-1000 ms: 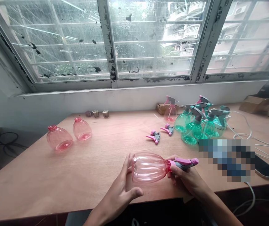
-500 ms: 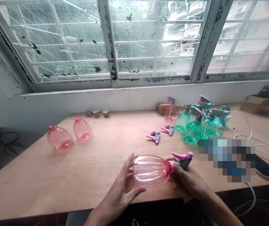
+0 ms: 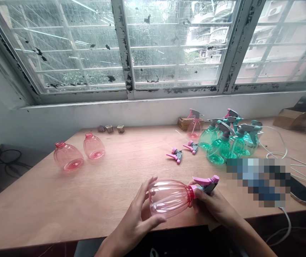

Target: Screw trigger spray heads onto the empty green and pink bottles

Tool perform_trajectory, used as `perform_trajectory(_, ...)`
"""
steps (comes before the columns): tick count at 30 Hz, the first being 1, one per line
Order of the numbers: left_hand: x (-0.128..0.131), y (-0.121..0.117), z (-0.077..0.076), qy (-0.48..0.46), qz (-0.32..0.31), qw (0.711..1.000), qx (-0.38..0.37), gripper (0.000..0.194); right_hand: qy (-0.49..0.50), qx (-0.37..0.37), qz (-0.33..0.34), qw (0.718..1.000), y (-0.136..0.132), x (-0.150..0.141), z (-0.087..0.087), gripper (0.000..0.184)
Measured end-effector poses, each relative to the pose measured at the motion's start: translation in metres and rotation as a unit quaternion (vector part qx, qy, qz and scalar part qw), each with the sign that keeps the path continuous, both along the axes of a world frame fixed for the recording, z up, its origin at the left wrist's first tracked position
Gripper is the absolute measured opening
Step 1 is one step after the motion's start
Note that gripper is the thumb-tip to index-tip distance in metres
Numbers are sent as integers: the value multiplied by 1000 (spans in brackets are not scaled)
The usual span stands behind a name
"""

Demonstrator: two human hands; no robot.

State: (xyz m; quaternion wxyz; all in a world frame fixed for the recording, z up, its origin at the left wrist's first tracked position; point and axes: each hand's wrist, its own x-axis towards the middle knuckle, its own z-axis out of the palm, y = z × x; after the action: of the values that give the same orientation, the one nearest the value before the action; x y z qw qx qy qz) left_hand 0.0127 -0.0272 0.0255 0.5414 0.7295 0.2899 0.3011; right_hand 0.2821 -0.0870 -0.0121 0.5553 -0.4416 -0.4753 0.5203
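A clear pink plastic spray bottle (image 3: pixel 169 198) lies on its side above the table, its base to the left. My left hand (image 3: pixel 139 210) cups the ribbed body from below, with the fingers spread around it. My right hand (image 3: pixel 212 205) grips the neck, right under a pink-and-grey trigger sprayer head (image 3: pixel 206 184) that sits on the bottle's mouth. The trigger lever is on top. The thumb side of my right hand hides part of the neck and collar.
On the wooden table (image 3: pixel 88 189) stand two headless pink bottles (image 3: pixel 67 157) and loose sprayer heads (image 3: pixel 177 155). Behind are a pink spray bottle (image 3: pixel 194 129), several green spray bottles (image 3: pixel 219 150), small pots (image 3: pixel 109 129), a wicker basket (image 3: pixel 183 124) and white cables (image 3: pixel 276 153).
The sprayer head has turned from pointing right along the bottle to standing across it, lever up. The bottle has dropped slightly and tilted in my hands.
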Motion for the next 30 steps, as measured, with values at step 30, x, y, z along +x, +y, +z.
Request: perform_trajectory(30, -7, 1, -19, -11, -21, 997, 74, 89, 22, 7, 4, 1000, -2, 0, 6, 34)
